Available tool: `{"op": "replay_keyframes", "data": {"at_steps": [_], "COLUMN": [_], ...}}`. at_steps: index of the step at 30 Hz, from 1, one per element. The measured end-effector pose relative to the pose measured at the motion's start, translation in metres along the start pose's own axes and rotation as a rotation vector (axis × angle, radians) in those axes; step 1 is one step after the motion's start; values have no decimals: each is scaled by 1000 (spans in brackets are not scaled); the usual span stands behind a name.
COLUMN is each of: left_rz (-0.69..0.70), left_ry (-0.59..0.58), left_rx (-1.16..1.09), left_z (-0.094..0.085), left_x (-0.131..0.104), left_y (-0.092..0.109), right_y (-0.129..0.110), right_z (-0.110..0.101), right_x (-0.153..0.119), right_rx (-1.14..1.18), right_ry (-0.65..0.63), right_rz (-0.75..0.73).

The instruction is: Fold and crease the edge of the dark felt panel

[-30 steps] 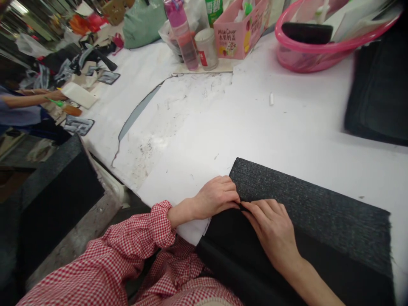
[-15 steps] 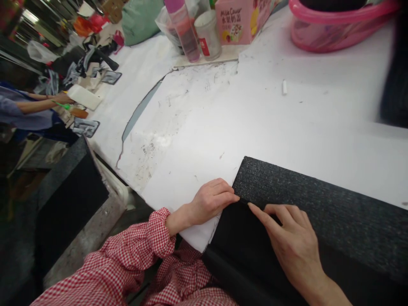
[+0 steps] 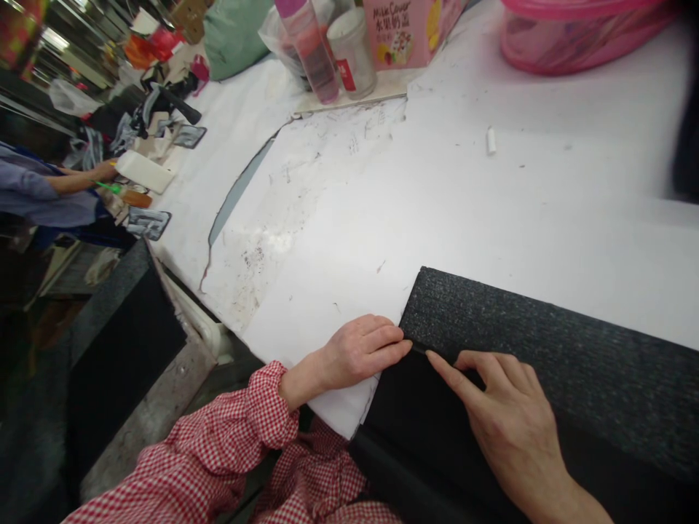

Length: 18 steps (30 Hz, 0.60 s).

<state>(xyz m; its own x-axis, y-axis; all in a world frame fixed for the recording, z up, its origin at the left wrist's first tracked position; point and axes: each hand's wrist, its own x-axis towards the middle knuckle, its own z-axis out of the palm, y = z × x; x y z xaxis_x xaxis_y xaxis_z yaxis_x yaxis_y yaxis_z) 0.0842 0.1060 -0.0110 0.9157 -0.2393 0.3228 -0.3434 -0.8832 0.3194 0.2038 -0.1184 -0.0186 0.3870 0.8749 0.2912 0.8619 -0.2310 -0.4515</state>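
Observation:
A dark speckled grey sheet [image 3: 518, 320] lies on the white table at the right, and smooth black fabric [image 3: 415, 415] covers its near part. My left hand [image 3: 360, 353] is closed at the left end of the fabric's edge, its fingertips pressed on the corner where fabric and sheet meet. Just right of it, my right hand [image 3: 507, 415] has its fingers curled, with one fingertip touching the same edge. Its palm lies above the fabric, and what sits under the curled fingers is hidden. The fabric hangs over the table's front edge.
A white chalk-like stick [image 3: 491, 141] lies on the table [image 3: 464, 196]. Behind stand a pink basin [image 3: 579, 44], a pink box [image 3: 398, 36], a jar [image 3: 352, 58] and a bottle [image 3: 317, 58]. At far left, a co-worker's hand [image 3: 103, 172] is beside a white block [image 3: 145, 171].
The view has shifted slightly. Both my hands stay at the fabric's edge, with my left hand slightly lower and its fingers still pressed on the corner.

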Motion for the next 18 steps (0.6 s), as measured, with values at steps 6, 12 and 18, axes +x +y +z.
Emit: {"op": "replay_keyframes", "data": {"at_steps": [6, 12, 18], "left_rz": [-11, -32, -24], "left_ry": [-1, 6, 8], "left_rx": [-12, -26, -32], "left_z": [0, 0, -2], "left_x": [0, 1, 1], "left_y": [0, 0, 0], "right_y": [0, -1, -1], "right_z": [1, 1, 1], "right_x": [0, 0, 1], "right_rx": [-14, -29, -69], "right_ry": [-3, -3, -16], "right_rz": [-1, -3, -30]}}
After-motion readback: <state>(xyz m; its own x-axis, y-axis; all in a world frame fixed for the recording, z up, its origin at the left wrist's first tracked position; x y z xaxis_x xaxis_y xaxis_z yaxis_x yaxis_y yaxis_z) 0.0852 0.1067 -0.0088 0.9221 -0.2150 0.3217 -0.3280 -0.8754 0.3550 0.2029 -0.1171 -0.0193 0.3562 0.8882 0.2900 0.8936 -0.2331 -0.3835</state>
